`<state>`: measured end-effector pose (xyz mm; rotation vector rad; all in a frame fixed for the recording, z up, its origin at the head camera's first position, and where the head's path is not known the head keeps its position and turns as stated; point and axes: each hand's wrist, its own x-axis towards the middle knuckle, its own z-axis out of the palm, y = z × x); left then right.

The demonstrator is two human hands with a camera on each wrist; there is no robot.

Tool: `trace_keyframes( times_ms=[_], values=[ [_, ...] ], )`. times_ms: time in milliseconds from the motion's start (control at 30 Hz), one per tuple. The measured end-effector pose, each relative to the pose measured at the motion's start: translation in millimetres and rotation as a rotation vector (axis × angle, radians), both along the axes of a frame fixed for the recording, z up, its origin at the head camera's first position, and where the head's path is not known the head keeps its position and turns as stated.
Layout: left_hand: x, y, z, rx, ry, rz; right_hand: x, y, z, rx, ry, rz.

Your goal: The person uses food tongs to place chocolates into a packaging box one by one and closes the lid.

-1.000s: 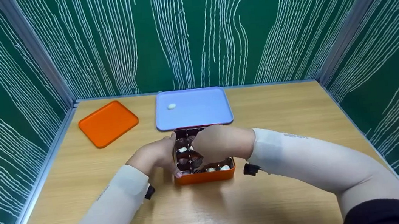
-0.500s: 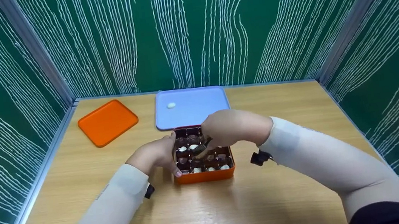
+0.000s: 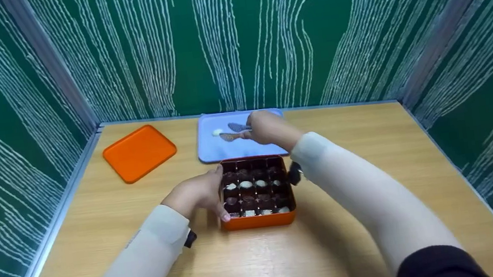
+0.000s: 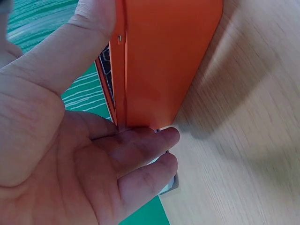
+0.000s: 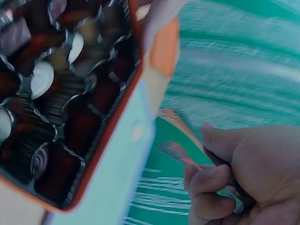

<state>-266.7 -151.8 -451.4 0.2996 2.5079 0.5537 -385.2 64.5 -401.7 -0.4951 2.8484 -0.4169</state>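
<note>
An orange box (image 3: 259, 222) of chocolates stands at the middle of the table, its dark divided insert holding brown and white pieces. My left hand (image 3: 201, 191) grips the box's left side, thumb at the front corner and fingers along the wall. In the left wrist view, that hand (image 4: 84, 140) has its fingers at the orange wall (image 4: 159, 61). My right hand (image 3: 266, 129) holds metal tongs (image 3: 238, 127), tips spread, over the blue tray (image 3: 220, 152). Just left of the tips lies a white oval piece (image 3: 216, 132) on the tray. The right wrist view is blurred; the tongs (image 5: 176, 151) show nothing between their tips.
An orange tray (image 3: 140, 152) lies at the back left of the wooden table (image 3: 96, 213). Green walls (image 3: 188, 47) with white lines enclose the table at the back and both sides. The box stands directly in front of the blue tray.
My right hand has moved with the tongs from over the box, back to the blue tray, and the tongs' tips have spread. My left hand keeps its place on the box.
</note>
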Motion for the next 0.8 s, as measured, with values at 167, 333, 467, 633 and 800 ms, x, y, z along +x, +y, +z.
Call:
trace_keyframes(
  times_ms=[167,333,467,633,800],
  values=[
    [0.7,5.9,-4.0,0.009,0.01,-0.009,-26.9,-11.6,-25.8,-0.082,-0.058,-0.091],
    [0.4,12.0,-0.7,-0.009,0.021,-0.018,-40.2,-23.0,-41.9,-0.094,-0.092,-0.117],
    [-1.9,12.9,2.1,-0.034,0.017,-0.017,-47.4,-31.7,-50.6,-0.073,-0.124,-0.129],
    [-3.7,7.8,2.1,-0.052,0.018,-0.012,-50.6,-37.6,-54.8,-0.036,-0.111,-0.1],
    [-4.6,-1.2,-0.3,-0.045,0.024,0.0,-53.5,-33.3,-49.3,0.054,-0.102,-0.072]
  ],
)
